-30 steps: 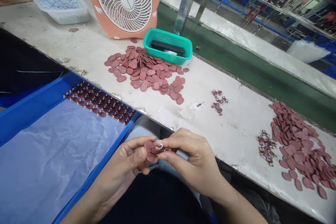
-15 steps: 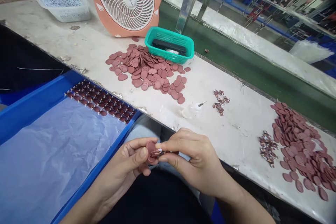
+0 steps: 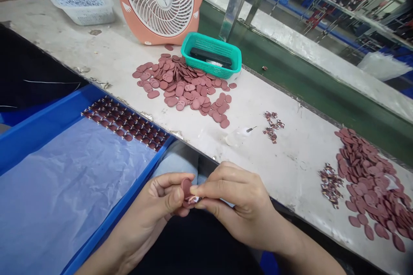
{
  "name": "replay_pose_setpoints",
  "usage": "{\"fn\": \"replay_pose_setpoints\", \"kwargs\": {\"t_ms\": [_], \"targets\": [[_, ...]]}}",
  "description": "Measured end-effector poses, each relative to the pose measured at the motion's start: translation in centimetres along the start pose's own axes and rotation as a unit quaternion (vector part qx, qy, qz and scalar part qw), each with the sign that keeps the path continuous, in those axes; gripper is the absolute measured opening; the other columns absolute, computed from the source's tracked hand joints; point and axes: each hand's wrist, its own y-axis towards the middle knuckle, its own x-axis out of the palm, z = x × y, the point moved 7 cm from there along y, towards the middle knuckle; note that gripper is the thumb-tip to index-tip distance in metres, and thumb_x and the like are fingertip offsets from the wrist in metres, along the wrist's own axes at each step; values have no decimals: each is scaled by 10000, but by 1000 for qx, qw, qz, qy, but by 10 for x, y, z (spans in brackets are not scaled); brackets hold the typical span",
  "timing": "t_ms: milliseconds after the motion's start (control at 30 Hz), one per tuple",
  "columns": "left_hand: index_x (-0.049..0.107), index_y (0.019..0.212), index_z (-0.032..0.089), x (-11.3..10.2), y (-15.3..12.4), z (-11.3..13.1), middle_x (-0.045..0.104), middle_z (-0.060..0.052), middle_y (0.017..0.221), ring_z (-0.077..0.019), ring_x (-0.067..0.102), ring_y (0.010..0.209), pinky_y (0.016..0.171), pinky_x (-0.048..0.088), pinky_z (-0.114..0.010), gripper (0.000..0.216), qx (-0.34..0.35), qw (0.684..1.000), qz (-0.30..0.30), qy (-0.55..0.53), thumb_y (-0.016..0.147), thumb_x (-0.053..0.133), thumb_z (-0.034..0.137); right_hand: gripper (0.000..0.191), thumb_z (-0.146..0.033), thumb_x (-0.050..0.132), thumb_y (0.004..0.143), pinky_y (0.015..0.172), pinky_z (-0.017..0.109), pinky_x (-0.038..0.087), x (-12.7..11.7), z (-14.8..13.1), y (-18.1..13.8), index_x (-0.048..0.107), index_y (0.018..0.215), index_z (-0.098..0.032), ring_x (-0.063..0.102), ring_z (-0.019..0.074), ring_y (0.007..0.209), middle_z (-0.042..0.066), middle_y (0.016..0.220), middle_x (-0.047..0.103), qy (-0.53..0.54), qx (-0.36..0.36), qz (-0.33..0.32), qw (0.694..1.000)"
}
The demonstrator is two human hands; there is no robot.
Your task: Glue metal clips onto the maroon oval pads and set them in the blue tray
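My left hand [image 3: 163, 200] is closed on a small reddish-brown oval disc [image 3: 186, 187], gripping it between thumb and fingers. Against the disc's lower right side, my right hand [image 3: 234, 195] pinches a small brown-and-white piece [image 3: 192, 200]; its fingertips hide most of it. Both hands meet above my lap, in front of the table edge. Similar loose pieces lie in a small cluster [image 3: 273, 126] beyond my right hand and in another cluster [image 3: 331, 184] farther right. A clear bottle with a thin dark tip [image 3: 238, 136] lies on the table just past the hands.
Loose oval discs form one pile [image 3: 180, 86] mid-table and another [image 3: 371, 180] at right. Behind stand a green basket [image 3: 211, 53] and an orange fan [image 3: 161, 0]. A white tray [image 3: 77, 0] sits far left. On my left, a blue bin [image 3: 41, 120] holds rows of joined pieces [image 3: 125, 122].
The disc in my left hand has turned and tilted more edge-on. My right fingers press the small piece lower against it. The whole view has shifted slightly.
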Motion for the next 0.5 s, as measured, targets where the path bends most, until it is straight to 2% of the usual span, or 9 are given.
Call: {"fn": "replay_pose_setpoints", "kwargs": {"t_ms": [133,300,500], "targets": [[830,828,216,0,-3,1,733,-12,633,-104,604,566,546,497,-177,287,16,1000,0,13,605,939,359,221,-128,659,935,708,290,567,-1,-3,-3,684,1141,-203,679,139,734,39,852,752,9,-12,4,1000],[831,861,236,2,-5,0,760,-13,664,-106,629,589,569,494,-171,262,26,999,-18,22,637,927,331,190,-113,672,919,708,290,567,-2,-6,-6,703,1095,-178,690,141,734,52,841,750,16,-18,8,1000],[831,827,210,6,-1,0,751,-20,662,-107,631,597,553,488,-165,297,15,1000,-11,0,594,946,353,184,-151,674,926,672,283,571,-1,0,-3,715,1094,-212,663,141,696,33,807,730,4,-6,17,1000]]}}
